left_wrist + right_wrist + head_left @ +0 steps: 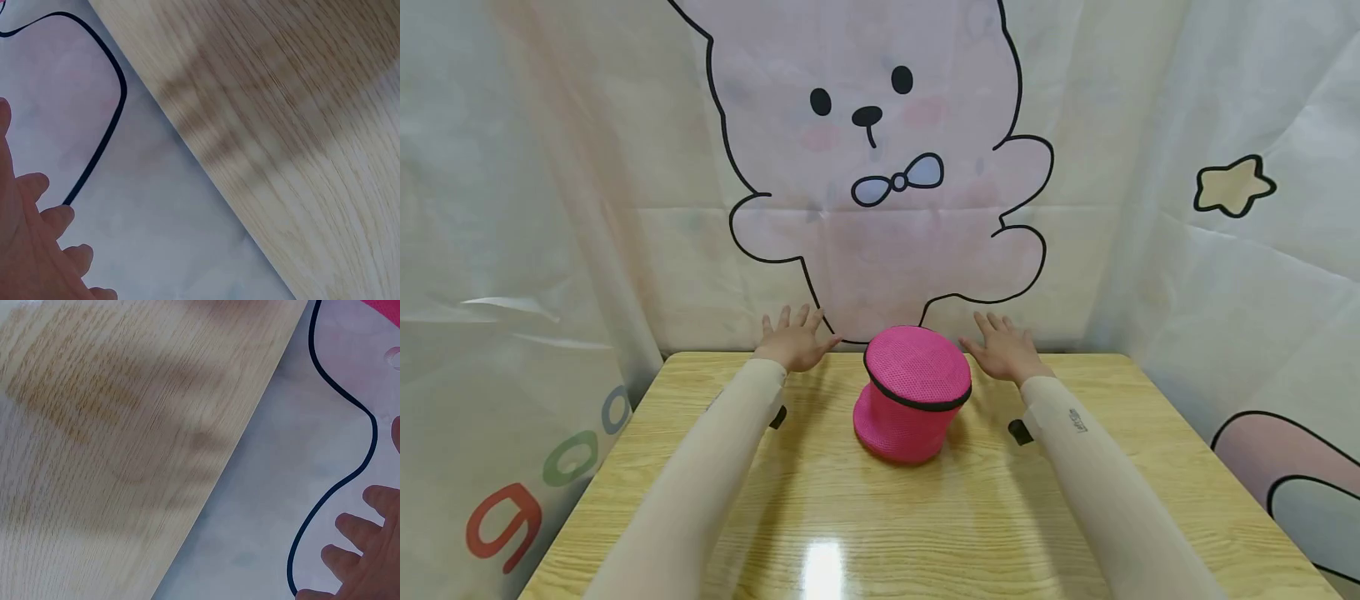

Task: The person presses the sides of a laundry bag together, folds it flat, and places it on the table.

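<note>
Wooden table (1000, 517): all places here are told from this table.
Pink mesh container (913, 396): it stands on the table, near the middle of the far edge; its black-rimmed top is tilted to the near side.
Left hand (797, 340): at the table's far edge, left of its middle — fingers extended and well spread, holding nothing.
Right hand (1003, 350): at the same edge, right of the middle, equally spread and without any object; its thumb appears near the container, but I cannot tell whether they touch.
Printed cloth (880, 267): it hangs behind the table's far edge; whether fingertips reach it is not clear.
Handling advice: in my judgement, the container needs both palms brought inward evenly, with soft pressure — the mesh will probably yield, and a push from one side may slide it along the table.
</note>
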`<state>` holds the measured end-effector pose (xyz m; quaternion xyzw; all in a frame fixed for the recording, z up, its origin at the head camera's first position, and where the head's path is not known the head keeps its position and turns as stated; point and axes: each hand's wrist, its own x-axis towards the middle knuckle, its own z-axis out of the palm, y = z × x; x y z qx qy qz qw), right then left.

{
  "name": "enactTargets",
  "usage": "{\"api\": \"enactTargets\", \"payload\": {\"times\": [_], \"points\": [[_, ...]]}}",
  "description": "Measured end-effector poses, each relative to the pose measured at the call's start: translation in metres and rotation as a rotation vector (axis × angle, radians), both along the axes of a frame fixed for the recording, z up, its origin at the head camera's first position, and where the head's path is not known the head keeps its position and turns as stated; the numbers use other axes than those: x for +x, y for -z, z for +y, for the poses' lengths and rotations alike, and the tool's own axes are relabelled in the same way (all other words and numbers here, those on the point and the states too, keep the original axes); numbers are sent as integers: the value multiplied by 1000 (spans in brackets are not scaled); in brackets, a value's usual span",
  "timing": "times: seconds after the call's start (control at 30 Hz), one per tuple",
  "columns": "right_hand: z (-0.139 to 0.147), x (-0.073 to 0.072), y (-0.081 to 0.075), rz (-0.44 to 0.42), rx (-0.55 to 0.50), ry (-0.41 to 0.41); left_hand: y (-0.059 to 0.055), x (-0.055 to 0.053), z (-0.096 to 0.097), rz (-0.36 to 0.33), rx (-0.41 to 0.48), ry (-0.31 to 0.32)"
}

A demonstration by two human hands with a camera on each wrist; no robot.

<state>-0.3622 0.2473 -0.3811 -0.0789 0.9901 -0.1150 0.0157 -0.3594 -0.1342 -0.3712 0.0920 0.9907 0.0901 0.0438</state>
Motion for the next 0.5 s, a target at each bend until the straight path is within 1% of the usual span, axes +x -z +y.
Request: {"api": "enactTargets", "payload": {"times": [0.1, 0.33, 0.5], "points": [[0, 2, -1, 5, -13, -10, 0, 0, 1, -3, 8, 17], [3, 4, -2, 22, -15, -24, -4, 5, 4, 9, 14, 42], [4, 6, -3, 19, -22, -36, -3, 5, 5, 18, 19, 57]]}}
